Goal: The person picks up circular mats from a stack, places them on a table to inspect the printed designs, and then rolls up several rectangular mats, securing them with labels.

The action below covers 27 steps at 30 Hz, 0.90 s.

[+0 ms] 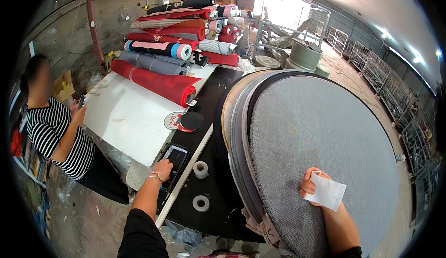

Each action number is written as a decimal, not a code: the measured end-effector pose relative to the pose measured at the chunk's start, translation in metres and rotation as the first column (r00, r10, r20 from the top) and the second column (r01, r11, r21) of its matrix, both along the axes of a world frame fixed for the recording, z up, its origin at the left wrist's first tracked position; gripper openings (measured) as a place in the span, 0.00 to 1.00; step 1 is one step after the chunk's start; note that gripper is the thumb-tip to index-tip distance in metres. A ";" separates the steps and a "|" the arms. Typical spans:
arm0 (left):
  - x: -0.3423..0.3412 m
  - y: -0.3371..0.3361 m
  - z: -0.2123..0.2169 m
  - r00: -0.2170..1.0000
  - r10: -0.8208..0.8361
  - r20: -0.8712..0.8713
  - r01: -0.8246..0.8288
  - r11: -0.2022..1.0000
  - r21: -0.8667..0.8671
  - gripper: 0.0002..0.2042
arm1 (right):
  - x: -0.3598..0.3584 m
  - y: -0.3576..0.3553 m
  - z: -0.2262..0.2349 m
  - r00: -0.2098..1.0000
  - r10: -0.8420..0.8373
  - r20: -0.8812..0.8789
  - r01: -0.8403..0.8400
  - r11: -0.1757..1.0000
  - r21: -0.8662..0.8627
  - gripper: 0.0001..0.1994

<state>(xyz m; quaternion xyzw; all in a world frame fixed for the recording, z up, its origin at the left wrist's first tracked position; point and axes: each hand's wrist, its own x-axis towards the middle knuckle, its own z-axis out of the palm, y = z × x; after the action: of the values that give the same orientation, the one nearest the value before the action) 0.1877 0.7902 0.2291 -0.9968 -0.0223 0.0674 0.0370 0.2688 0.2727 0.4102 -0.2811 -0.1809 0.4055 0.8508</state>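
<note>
My right hand is closed on a white paper slip, above the top of a stack of round grey mats. My left hand reaches into a black tray on the dark tabletop; its fingers are curled and the fingertips are hidden. Inside the tray lies a dark, flat, shiny object close to those fingers. Two rolls of pale tape, one nearer and one farther, lie to the right of the tray.
Beyond the tray sit small round discs. A white table carries a pile of rolled mats, with a red roll in front. Another person in a striped top stands at left holding a phone. Wire cages line the right.
</note>
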 end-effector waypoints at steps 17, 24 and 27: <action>-0.030 -0.036 0.091 0.822 0.285 0.493 -0.034 0.889 -0.457 0.08 | -0.013 -0.009 0.010 0.954 -0.086 0.289 0.142 0.974 -0.178 0.11; -0.083 -0.272 0.215 0.888 0.198 0.415 0.432 -0.053 -0.900 0.06 | -0.109 0.023 0.089 0.499 0.330 0.801 0.605 0.530 -0.595 0.11; -0.082 -0.318 0.220 0.931 0.074 0.358 0.365 -0.132 -0.922 0.16 | -0.096 -0.016 0.106 0.607 0.490 0.626 0.551 0.308 -0.775 0.13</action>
<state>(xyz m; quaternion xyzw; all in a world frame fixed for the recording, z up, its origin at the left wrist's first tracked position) 0.1060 0.4718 0.4493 -0.6801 0.1431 -0.0914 -0.7132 0.1723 0.2566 0.5160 -0.8741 -0.2543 0.2369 0.3395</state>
